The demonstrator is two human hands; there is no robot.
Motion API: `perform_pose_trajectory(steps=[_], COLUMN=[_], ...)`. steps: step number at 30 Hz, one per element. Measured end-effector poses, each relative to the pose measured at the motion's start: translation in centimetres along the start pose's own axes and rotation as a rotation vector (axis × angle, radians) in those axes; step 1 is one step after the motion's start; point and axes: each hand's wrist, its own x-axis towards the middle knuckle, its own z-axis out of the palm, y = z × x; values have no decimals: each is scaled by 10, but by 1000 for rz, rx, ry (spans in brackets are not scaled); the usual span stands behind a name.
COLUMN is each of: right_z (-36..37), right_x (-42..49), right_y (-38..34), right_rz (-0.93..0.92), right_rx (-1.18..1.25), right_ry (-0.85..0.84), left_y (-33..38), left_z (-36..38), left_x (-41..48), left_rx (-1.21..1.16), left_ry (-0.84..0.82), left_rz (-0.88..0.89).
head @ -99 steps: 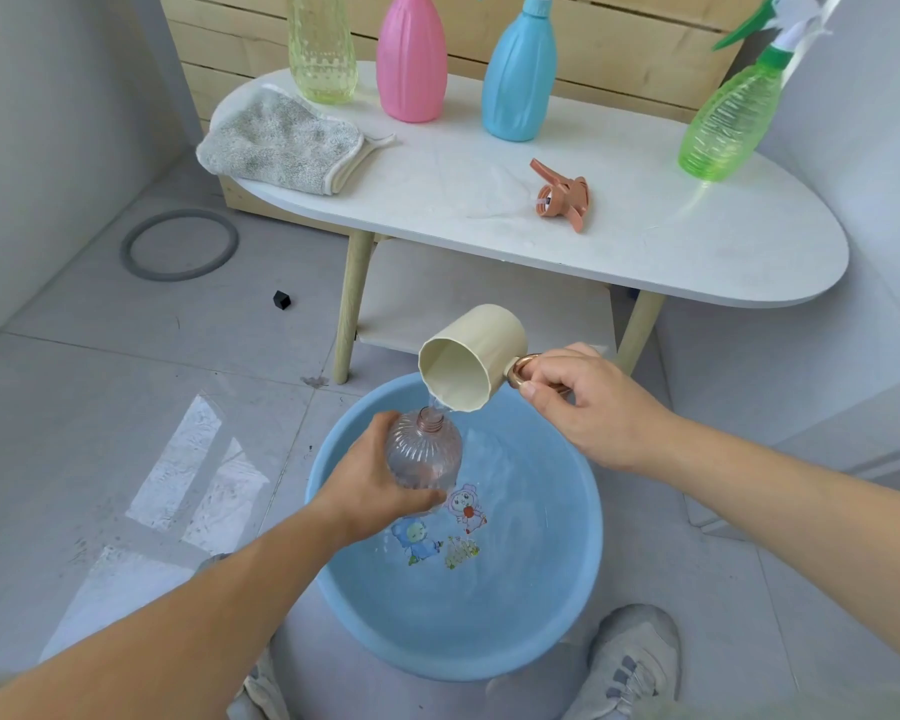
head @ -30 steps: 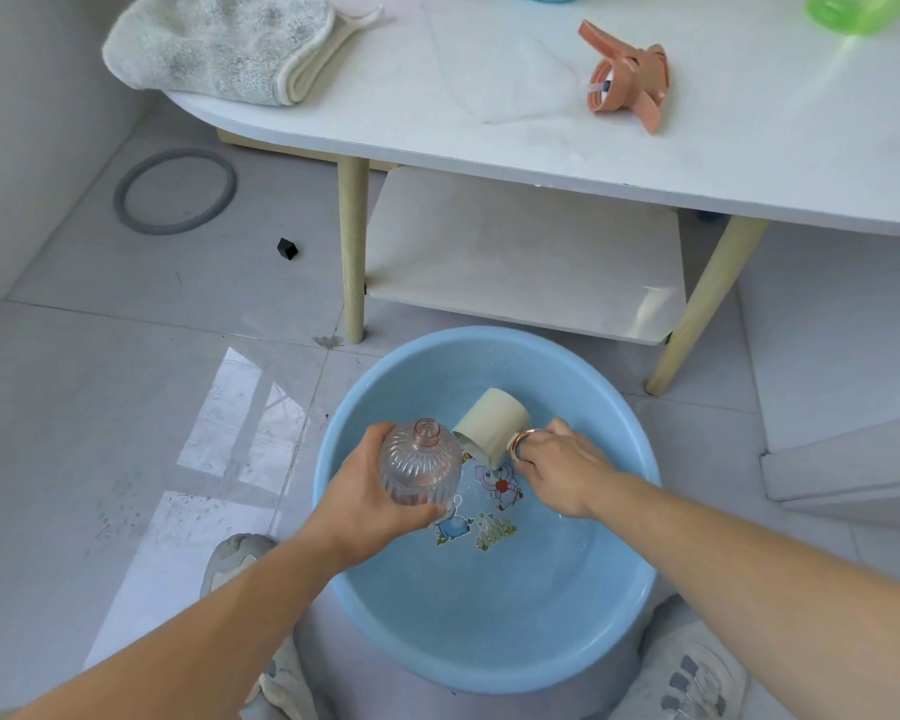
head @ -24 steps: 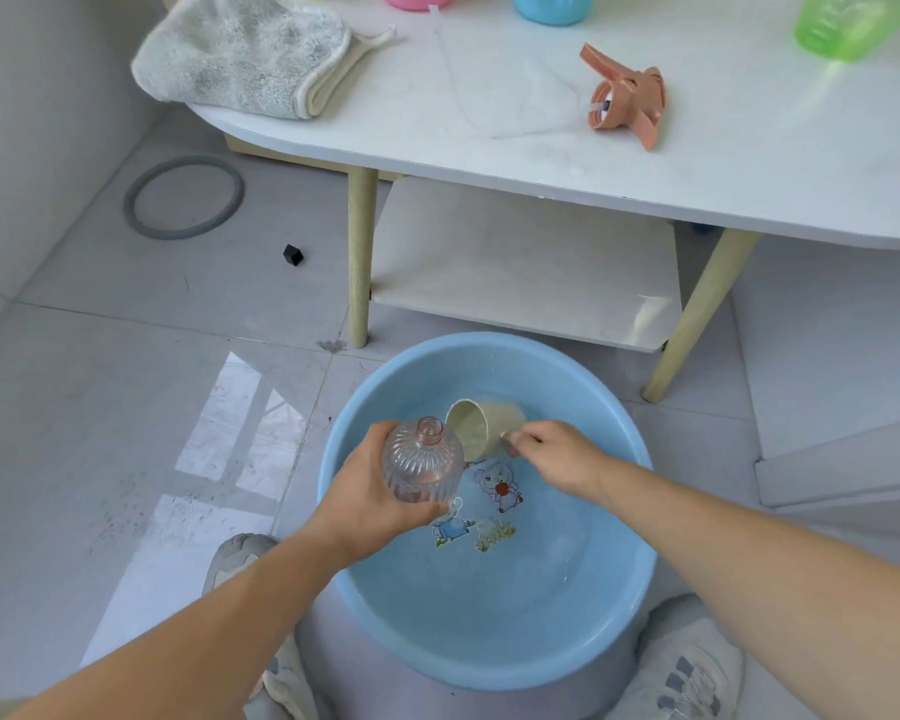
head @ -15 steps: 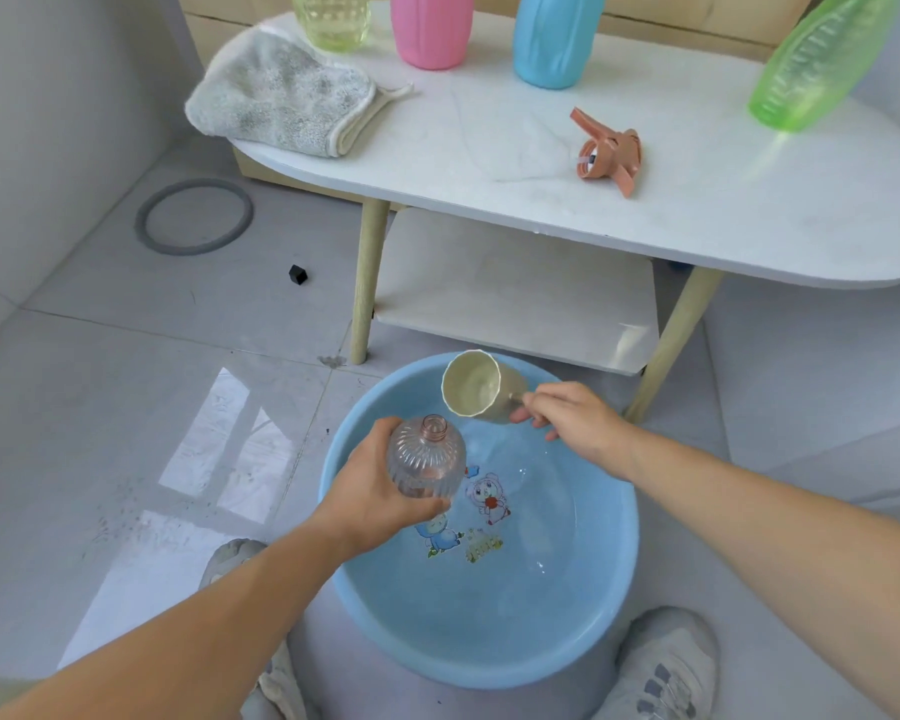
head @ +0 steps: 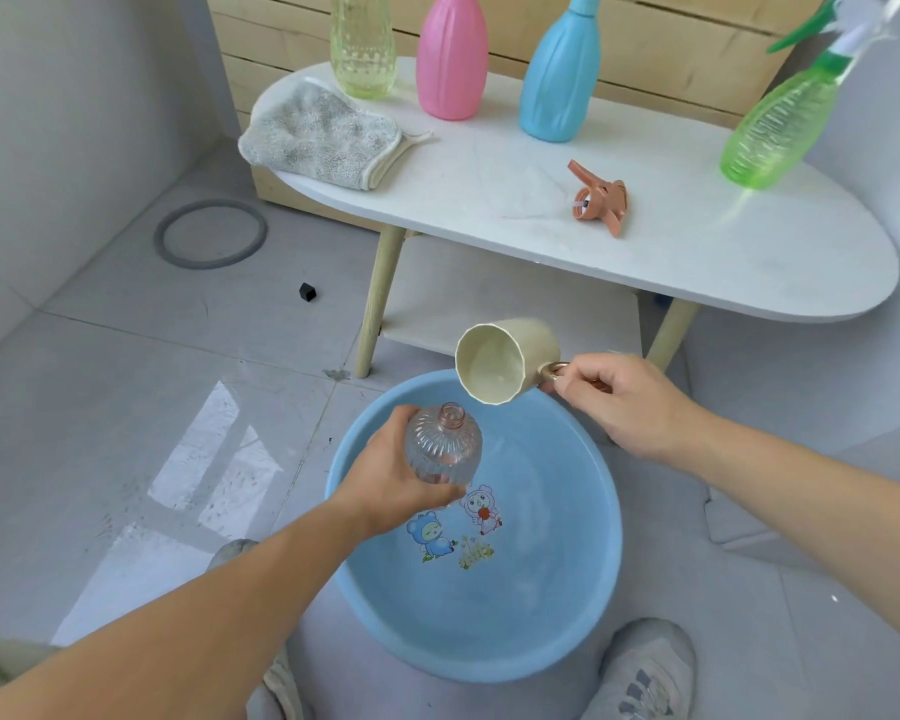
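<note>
- Right now the clear ribbed bottle point(head: 442, 449) stands upright, uncapped, in the air above the far left part of the blue basin point(head: 552, 589).
- The left grip point(head: 391, 475) is wrapped round the bottle's body from the left side, with the fingers curled under its shoulder.
- The cream cup point(head: 505, 363) hangs over the basin's far rim. It is tipped on its side, with the mouth turned toward the bottle and the lower lip near the bottle's neck but apart from it.
- The right grip point(head: 624, 402) pinches the cup's copper-coloured handle, above the basin's far right rim.
- Cartoon stickers point(head: 458, 527) show on the basin's floor, below the bottle.
- Two grey shoes point(head: 645, 672) sit on the floor at the basin's near side, one at each corner.
- Beyond the basin stands a white oval worktop point(head: 697, 252) with a shelf point(head: 489, 304) beneath it.
- On the worktop, an orange spray head point(head: 601, 200) lies straight beyond the basin, and a grey cloth point(head: 323, 135) lies beyond it to the left.
- Further beyond the basin a yellow bottle point(head: 362, 44), a pink bottle point(head: 452, 54) and a blue bottle point(head: 559, 70) stand in a row. A green spray bottle point(head: 772, 132) is far to the right.
- A grey ring point(head: 210, 233) lies on the floor, well to the far left of the basin.
</note>
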Motion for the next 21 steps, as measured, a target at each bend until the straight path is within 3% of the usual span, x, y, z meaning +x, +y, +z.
perform_pose_trajectory(steps=[21], right_z=[1], right_x=[-5], right_y=[7], right_rz=[-397], right_rx=[-379], right_ry=[65], left_y=[6], left_z=[3], left_x=[-1], left_rx=[-6], left_ry=[-13], left_rz=[19])
